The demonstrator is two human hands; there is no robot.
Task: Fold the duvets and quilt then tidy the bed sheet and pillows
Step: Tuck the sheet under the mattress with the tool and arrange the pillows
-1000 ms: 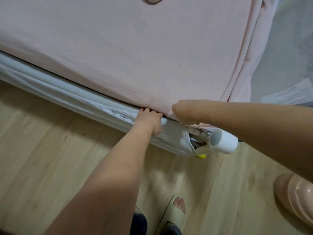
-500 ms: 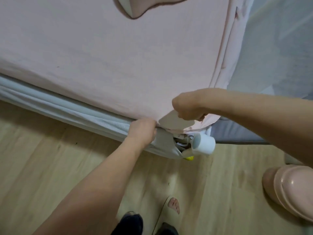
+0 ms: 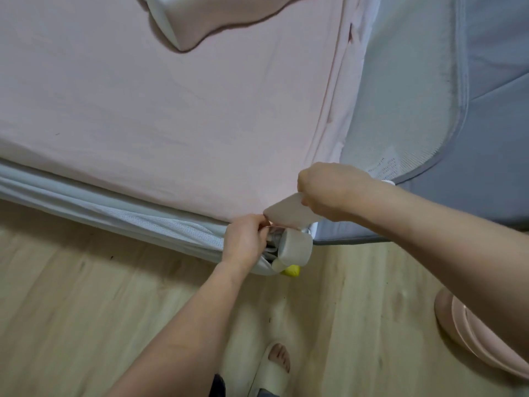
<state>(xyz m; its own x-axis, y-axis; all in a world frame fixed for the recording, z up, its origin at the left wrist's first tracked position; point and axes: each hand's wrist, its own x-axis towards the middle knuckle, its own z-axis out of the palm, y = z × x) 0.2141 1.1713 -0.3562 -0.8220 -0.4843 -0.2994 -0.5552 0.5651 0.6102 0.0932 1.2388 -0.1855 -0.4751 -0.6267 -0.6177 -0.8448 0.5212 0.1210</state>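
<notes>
Right hand [image 3: 329, 193] fisted at the bed's near corner, knuckles up, fingers curled round a pale flap [image 3: 289, 214] of cloth pulled up off that corner. Left hand [image 3: 246, 239] just below and to the left, fingers curled in and pinching the sheet [image 3: 171, 110] hem where it meets the flap; fingertips hidden in the fold. Hands close together, nearly touching across the flap.

Pink sheet spread flat over the mattress, long near edge running from far left down and rightward to the corner under the hands, right edge running up and away from there toward the top of view. Light wrinkles only; gathered folds along the right side. Corner not tucked, lifted.

Under the near edge, a grey-white mesh rail [image 3: 114, 216] lying along the same line as the sheet edge, ending at a white cylinder cap [image 3: 296, 247] right under the left hand, with a yellow bit [image 3: 291, 271] beneath it.

Farther up, part of a pink piece with a brown border and a white fold [image 3: 183, 27] on the sheet, cut off by the top edge. Right of the bed, a grey mat [image 3: 472, 138] with bound edge.

Wood floor [image 3: 71, 310] below. White slipper [image 3: 276, 365] with toes showing near the bottom, pink basin [image 3: 481, 339] at the right edge.
</notes>
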